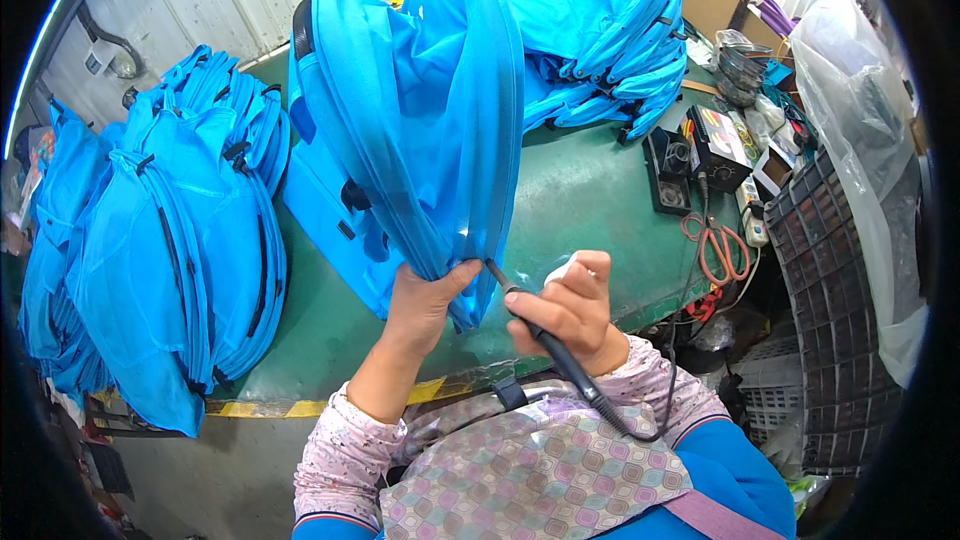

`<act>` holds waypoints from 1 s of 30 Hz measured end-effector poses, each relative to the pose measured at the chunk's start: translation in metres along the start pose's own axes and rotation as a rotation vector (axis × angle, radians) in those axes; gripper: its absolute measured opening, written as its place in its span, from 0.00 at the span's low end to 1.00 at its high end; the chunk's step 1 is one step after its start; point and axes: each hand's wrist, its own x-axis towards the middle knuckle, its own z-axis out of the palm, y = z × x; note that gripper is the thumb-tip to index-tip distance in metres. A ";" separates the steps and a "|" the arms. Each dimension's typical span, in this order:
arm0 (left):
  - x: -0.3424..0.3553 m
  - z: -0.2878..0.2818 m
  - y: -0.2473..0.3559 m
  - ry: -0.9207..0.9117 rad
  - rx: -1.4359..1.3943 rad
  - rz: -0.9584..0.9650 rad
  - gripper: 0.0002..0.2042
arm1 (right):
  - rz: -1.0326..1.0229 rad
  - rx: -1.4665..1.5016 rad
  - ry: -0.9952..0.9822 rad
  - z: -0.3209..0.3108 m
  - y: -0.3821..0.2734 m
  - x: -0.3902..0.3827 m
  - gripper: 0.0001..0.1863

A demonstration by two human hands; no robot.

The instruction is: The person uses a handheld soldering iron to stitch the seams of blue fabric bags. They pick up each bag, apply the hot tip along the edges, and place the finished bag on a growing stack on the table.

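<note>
A blue fabric piece with a stiff, hoop-like rim (450,90) stands on the green table in front of me. My left hand (425,300) is closed on its lower edge, thumb on the near side. In my right hand (575,310) is a black-handled soldering iron (565,360), its cable trailing down over my apron. The iron's metal tip meets the fabric rim just right of my left thumb; whether it presses in I cannot tell. Black tabs show along the piece's left side.
Stacks of similar blue pieces (180,240) hang over the table's left side, and another pile (600,30) lies at the back. To the right are a soldering station (715,147), orange-handled scissors (715,245) and a black grid panel (835,310). Yellow-black tape marks the green table's (570,190) front edge.
</note>
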 end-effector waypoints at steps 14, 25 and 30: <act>-0.021 -0.018 -0.011 0.041 -0.222 0.096 0.29 | 0.014 -0.087 0.048 0.043 0.062 0.012 0.27; -0.008 0.001 -0.026 0.137 -0.205 0.187 0.21 | -0.006 0.113 0.235 0.030 0.030 0.019 0.21; -0.013 0.011 -0.037 0.241 -0.278 0.277 0.17 | 0.022 0.160 0.107 0.006 0.000 0.025 0.15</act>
